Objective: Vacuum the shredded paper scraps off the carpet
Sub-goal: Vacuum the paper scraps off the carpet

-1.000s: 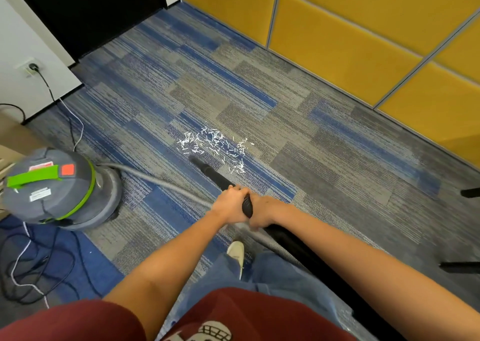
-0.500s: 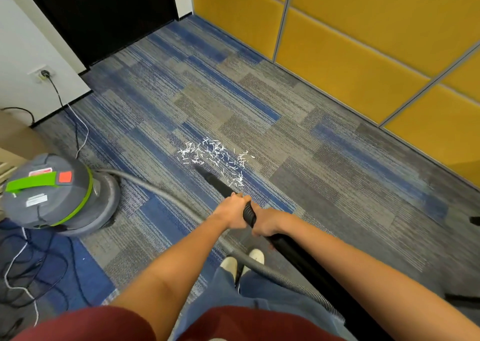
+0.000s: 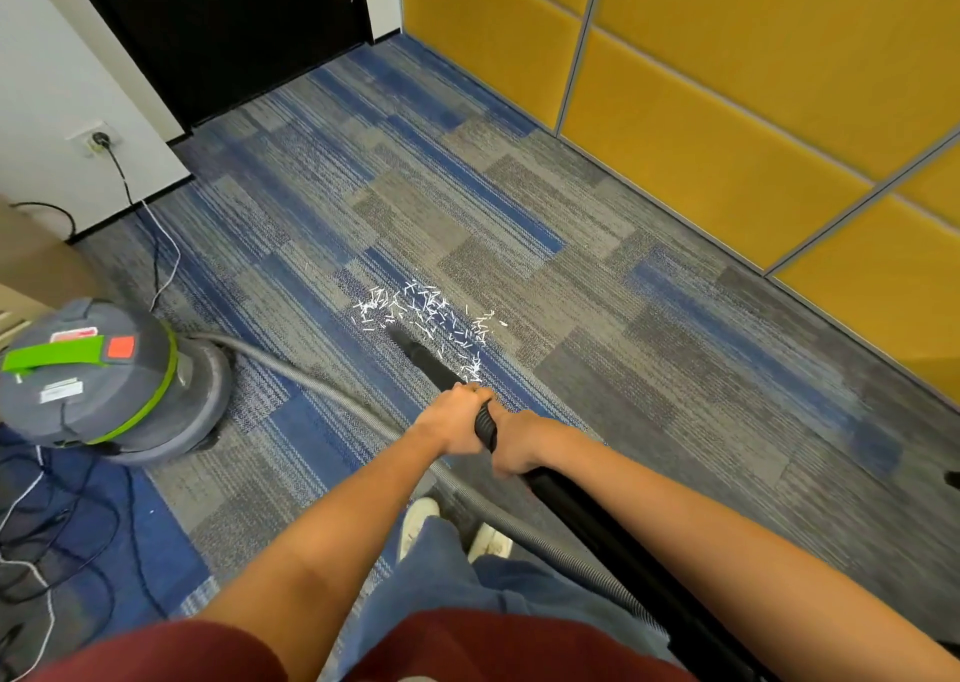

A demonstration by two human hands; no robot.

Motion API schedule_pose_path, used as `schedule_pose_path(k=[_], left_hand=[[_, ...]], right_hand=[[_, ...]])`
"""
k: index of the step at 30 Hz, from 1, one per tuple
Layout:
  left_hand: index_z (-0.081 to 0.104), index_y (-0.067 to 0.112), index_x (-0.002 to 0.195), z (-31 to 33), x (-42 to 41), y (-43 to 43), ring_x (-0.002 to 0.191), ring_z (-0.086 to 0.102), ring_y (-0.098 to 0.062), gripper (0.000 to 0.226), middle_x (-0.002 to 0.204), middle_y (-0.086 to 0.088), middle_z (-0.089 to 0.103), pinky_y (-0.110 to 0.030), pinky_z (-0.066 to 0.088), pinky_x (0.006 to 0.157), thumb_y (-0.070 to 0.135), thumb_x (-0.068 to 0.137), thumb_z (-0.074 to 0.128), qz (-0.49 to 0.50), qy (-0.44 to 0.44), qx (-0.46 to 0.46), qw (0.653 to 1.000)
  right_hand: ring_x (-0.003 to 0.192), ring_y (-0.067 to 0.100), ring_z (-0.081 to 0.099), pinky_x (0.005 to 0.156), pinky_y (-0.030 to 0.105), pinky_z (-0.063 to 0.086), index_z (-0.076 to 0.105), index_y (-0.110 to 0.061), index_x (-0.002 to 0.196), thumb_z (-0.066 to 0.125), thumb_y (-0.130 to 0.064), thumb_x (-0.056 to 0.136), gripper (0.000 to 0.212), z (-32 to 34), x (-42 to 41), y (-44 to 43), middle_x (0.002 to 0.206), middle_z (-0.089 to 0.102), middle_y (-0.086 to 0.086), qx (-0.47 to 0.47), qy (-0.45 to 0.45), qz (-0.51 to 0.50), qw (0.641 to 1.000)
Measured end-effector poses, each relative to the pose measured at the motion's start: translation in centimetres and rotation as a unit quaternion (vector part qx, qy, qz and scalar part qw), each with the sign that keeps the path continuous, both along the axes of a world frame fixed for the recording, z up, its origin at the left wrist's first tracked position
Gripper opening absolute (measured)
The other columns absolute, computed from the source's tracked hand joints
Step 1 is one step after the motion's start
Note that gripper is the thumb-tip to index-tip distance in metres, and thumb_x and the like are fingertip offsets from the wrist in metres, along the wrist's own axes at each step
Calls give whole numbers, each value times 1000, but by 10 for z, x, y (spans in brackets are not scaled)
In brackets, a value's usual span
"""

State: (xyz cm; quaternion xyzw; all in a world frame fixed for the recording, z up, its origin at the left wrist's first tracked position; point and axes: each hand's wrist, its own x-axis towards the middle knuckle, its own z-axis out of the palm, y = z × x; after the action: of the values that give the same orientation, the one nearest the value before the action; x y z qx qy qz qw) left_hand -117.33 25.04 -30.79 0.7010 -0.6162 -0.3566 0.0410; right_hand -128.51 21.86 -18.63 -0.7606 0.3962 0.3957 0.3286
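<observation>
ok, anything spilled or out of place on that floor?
Yes: white paper scraps lie scattered on the carpet around the nozzle tip. Loose cables tangle on the floor beside the vacuum.

Vacuum canister (image 3: 104, 380) at 9 o'clock: clipped by left edge, labels illegible. Nozzle tip (image 3: 401, 334) blurred among paper scraps (image 3: 431, 307). Hose (image 3: 311, 381) passes behind left forearm (image 3: 337, 525). Wand (image 3: 597, 520) exits frame at 5 o'clock.

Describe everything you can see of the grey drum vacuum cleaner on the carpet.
The round grey plastic-looking drum vacuum cleaner stands upright on the blue-grey carpet, at the left. Its lid carries a green handle, an orange-red button and white labels; a green band rings it. A grey hose leaves its side.
</observation>
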Motion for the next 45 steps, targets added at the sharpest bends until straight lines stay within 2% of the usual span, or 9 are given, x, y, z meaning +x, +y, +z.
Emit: schedule_pose_path(k=[7, 11, 16, 22, 26, 29, 32, 35, 45], left_hand=[[55, 17, 113, -1, 30, 0, 102, 55, -28, 47, 108, -8, 56, -44, 50, 89, 25, 68, 68, 44, -2, 19, 999], [54, 16, 112, -1, 40, -6, 102, 54, -30, 42, 108, -10, 53, -45, 51, 88, 25, 72, 67, 25, -15, 27, 999], [52, 18, 105, 2, 43, -24, 102, 52, -30, 34, 101, -10, 52, -47, 51, 85, 25, 74, 65, -8, -9, 17, 1000], [54, 19, 100, 1, 52, -28, 89, 59, -29, 29, 95, -7, 54, -44, 54, 80, 22, 74, 66, -21, -8, 8, 1000], [54, 16, 104, -1, 68, -17, 94, 58, -31, 34, 100, -10, 56, -43, 52, 83, 26, 74, 67, -28, -19, 20, 999], [54, 15, 109, -2, 80, -5, 98, 56, -32, 38, 102, -10, 56, -43, 51, 85, 28, 75, 67, -19, -24, 20, 999], [53, 14, 112, -7, 87, 15, 103, 52, -33, 41, 106, -11, 53, -43, 49, 85, 29, 76, 65, -19, -38, 31, 999], [49, 15, 113, -14, 88, 32, 107, 47, -34, 42, 109, -11, 49, -44, 48, 86, 30, 77, 64, -11, -39, 34, 999], [50, 19, 123, -17, 98, 46, 124, 42, -35, 50, 128, -10, 47, -50, 47, 92, 24, 76, 66, 36, -11, 29, 999]], right_hand=[[58, 24, 54, 52, 33, 47, 12, -13, 149, 61, -3, 84, 83, -6, 28, -12, 99, 56, 16, 19, -8, -14, 1000], [80, 27, 57, 66, 32, 47, 8, -16, 151, 59, -9, 87, 82, -6, 35, -13, 102, 52, 14, 6, -19, -10, 1000], [58, 20, 48, 51, 27, 42, 1, -18, 152, 58, -9, 88, 86, -4, 40, -23, 99, 50, 13, 11, -11, -43, 999], [62, 23, 53, 58, 31, 48, 11, -25, 150, 58, -8, 86, 81, -2, 47, -30, 97, 54, 14, 22, -10, -72, 997], [59, 28, 58, 53, 35, 52, 19, -25, 147, 60, -2, 83, 80, -6, 62, -20, 92, 54, 16, 37, -10, -93, 995], [55, 22, 53, 50, 30, 47, 17, -23, 148, 59, -3, 84, 79, -7, 74, -10, 85, 53, 12, 32, -19, -75, 996], [84, 28, 62, 69, 36, 51, 4, -18, 152, 56, -7, 87, 84, -13, 83, 10, 110, 57, 16, 23, -13, -28, 999], [113, 33, 55, 87, 37, 47, -4, -14, 152, 53, -8, 89, 86, -22, 87, 29, 127, 53, 18, 7, -7, -9, 1000], [109, 31, 56, 80, 35, 45, -6, -14, 152, 50, -10, 92, 82, -23, 100, 38, 126, 52, 17, 4, -21, -15, 1000]])
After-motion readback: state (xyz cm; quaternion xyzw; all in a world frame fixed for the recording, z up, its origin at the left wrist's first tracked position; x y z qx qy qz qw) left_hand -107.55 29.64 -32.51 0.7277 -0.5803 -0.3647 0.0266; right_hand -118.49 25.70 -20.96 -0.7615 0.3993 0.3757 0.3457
